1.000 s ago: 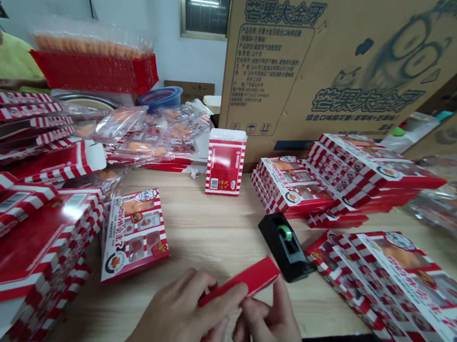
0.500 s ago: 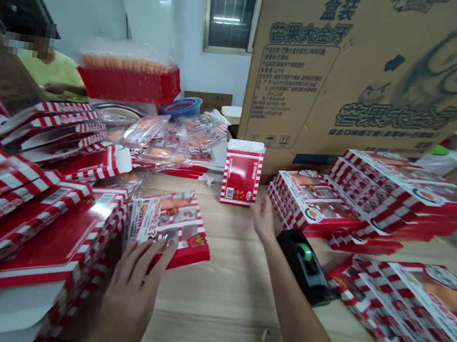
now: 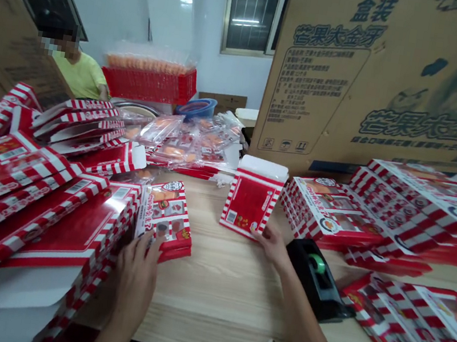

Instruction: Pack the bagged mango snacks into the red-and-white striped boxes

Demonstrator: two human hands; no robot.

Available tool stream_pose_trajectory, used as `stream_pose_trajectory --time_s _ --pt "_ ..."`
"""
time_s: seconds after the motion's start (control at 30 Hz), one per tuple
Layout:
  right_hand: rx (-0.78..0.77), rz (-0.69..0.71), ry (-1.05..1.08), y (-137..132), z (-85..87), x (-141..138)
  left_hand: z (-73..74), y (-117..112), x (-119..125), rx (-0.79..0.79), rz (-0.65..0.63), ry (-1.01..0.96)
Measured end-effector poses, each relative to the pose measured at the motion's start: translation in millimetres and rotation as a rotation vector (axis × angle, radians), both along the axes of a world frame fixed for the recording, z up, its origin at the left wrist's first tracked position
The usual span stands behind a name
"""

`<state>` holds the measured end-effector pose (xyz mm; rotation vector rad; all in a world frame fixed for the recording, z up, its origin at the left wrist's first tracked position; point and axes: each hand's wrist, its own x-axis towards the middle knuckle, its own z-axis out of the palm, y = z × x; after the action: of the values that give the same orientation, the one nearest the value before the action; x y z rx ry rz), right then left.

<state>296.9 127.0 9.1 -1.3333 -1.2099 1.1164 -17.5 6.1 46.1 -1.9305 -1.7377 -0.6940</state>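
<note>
A red-and-white striped carton, its pale top flap up, leans back on the wooden table. My right hand pinches its lower right corner between thumb and fingers. On the left a flat snack box with a printed, windowed front lies beside a pile of cartons. The fingertips of my left hand rest on that box's near left edge, the fingers a little apart and not wrapped round it. A black tape dispenser with green tape stands just right of my right hand.
Folded-open red cartons crowd the left side. Clear-bagged orange pieces lie at the back. Stacks of filled boxes stand on the right, before a large cardboard box. A person in yellow is at the far left.
My right hand has reached the standing carton and taken its lower corner; the carton now tilts and sits nearer. The flat box has turned and shifted left under my left hand. The view swung left.
</note>
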Motion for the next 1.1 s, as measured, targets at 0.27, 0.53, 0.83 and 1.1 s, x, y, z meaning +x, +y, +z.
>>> stream_pose_trajectory --time_s 0.27,0.53,0.83,1.1 --pt "0.118 0.046 -0.088 -149.6 3.1 -18.7 18.8 -13.7 68.3 -0.096 -0.502 -0.697" --pt "0.522 -0.254 -0.26 -191.7 30.9 -50.0 10.1 -26.6 105.4 0.237 -0.594 -1.014" --pt "0.485 -0.198 0.039 -187.1 92.8 -57.0 38.5 -31.1 77.9 -0.11 -0.688 -1.291" --pt "0.422 0.102 0.197 -177.3 114.0 -41.6 84.5 -5.2 56.5 -0.82 -1.242 -1.296"
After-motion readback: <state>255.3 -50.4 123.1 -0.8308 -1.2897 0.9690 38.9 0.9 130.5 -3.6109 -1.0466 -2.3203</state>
